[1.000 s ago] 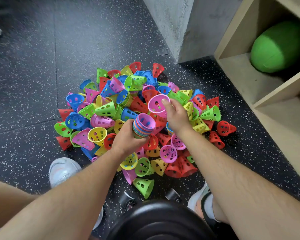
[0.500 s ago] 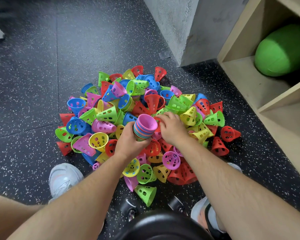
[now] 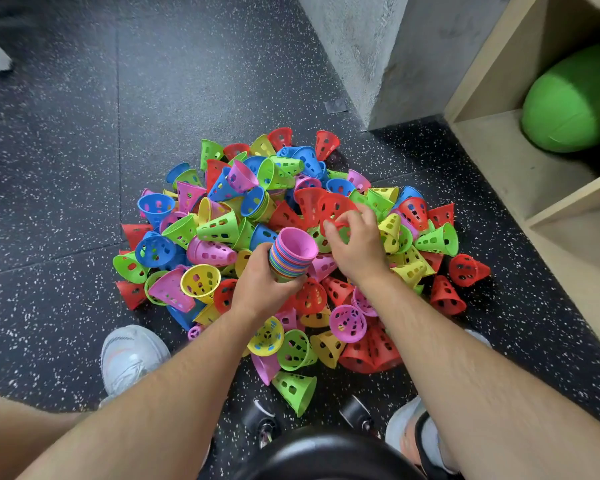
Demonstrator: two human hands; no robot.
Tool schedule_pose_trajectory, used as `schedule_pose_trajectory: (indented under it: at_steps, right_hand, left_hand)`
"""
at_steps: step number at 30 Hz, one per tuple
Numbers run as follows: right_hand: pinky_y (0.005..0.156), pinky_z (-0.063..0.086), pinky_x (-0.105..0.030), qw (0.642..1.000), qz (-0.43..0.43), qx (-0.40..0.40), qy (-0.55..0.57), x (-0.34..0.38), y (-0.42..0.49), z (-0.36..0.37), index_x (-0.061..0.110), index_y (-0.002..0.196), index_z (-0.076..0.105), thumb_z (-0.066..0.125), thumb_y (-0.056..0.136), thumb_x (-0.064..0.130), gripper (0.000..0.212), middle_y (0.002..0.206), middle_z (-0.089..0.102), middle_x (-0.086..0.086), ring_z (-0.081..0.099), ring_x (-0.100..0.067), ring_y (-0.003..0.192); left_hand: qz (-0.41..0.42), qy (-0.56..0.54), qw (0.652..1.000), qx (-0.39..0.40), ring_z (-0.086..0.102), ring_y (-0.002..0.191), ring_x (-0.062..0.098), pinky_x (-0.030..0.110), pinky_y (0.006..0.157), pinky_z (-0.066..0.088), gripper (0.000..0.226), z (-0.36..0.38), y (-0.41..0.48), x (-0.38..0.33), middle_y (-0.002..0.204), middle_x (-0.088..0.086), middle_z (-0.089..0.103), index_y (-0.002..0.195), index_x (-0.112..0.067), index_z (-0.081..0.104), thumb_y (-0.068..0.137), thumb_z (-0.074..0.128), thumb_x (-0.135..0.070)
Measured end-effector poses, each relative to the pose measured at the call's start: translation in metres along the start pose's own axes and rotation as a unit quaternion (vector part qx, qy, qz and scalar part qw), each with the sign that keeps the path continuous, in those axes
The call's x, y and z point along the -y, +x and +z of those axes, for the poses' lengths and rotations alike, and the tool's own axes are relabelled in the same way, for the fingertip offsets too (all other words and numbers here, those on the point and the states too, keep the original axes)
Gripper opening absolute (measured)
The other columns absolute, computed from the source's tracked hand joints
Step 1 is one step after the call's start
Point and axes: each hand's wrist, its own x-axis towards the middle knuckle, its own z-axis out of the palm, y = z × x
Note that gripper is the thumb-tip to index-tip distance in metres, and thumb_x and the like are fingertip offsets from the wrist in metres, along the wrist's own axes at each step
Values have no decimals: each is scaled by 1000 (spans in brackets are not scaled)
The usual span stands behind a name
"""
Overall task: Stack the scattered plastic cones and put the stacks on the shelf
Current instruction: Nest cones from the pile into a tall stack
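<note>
From the head view, the left hand (image 3: pixel 260 289) wraps its curled fingers round a nested stack (image 3: pixel 291 254) above the middle of the pile (image 3: pixel 194 282), with the pink mouth tilted up and to the far right. The right hand (image 3: pixel 357 244) is the nearer to the loose cones and pinches the rim of a red cone (image 3: pixel 333 207). This cone lies just beyond the stack's mouth, slightly to the right. I judge it needs only a short pull back toward the left. The shelf (image 3: pixel 520 168) stands well apart on the right.
</note>
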Motion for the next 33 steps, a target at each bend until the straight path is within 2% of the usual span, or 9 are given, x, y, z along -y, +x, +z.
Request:
schedule_pose_trajectory:
  at_steps: [4,9,12,14,17,22,26,30,33]
  right_hand:
    - [95,47,-34,994,-69,-57,59,19,6,-17,3,91,62,66,94,26,24,110,58,-11,55,-22,112]
    - [90,41,-28,989,-112,93,22,23,-8,-22,18,101,59,58,92,47,30,112,62,1,54,-14,108]
    - [93,40,-29,996,-62,64,4,3,-19,-26,22,114,57,48,92,54,40,113,61,8,52,-13,111]
    - [98,41,-35,996,-25,39,-75,-18,-25,-30,21,118,57,49,93,49,38,114,62,5,51,-18,115]
    - [107,33,-39,970,13,90,-226,-47,-36,-34,21,127,54,53,91,46,43,122,59,2,43,-23,123]
    - [115,22,-41,943,34,146,-298,-60,-47,-31,26,143,44,53,90,60,63,138,51,-1,33,-25,135]
    - [113,24,-40,936,3,169,-309,-59,-49,-29,29,135,51,52,90,62,55,130,55,0,39,-25,128]
    - [109,27,-39,935,-6,177,-307,-59,-51,-25,27,113,63,53,93,54,35,118,59,3,42,-23,120]
    - [107,28,-36,941,19,165,-296,-54,-51,-16,24,116,63,59,92,43,31,114,62,-2,42,-25,119]
  left_hand:
    - [-2,-1,1000,4,62,90,-4,18,70,50,62,0,0,-3,104,-15,60,120,-34,48,74,86,-53]
    - [1,-3,1000,3,61,89,-10,12,65,45,61,-2,0,-7,101,-16,60,117,-38,47,72,84,-56]
    - [6,4,1000,7,63,88,-4,19,70,49,61,-1,0,-7,103,-15,62,116,-37,48,72,86,-54]
    - [15,16,1000,18,62,92,-4,23,74,50,60,1,-2,-7,104,-16,62,116,-38,48,73,87,-53]
    - [29,33,998,48,61,94,-4,24,75,50,62,7,-7,-10,105,-19,60,119,-39,47,73,84,-54]
    - [49,40,996,64,63,94,-2,23,76,51,68,17,-13,-23,105,-19,62,120,-38,50,64,73,-69]
    - [56,49,995,68,62,94,-2,30,79,55,60,20,-11,-26,105,-17,61,118,-36,51,71,81,-59]
    - [56,48,995,67,62,91,-3,26,75,54,57,20,-11,-26,103,-17,62,115,-38,49,73,83,-57]
    - [53,47,995,69,62,90,-5,21,73,51,60,20,-11,-25,102,-19,62,116,-40,48,71,82,-59]
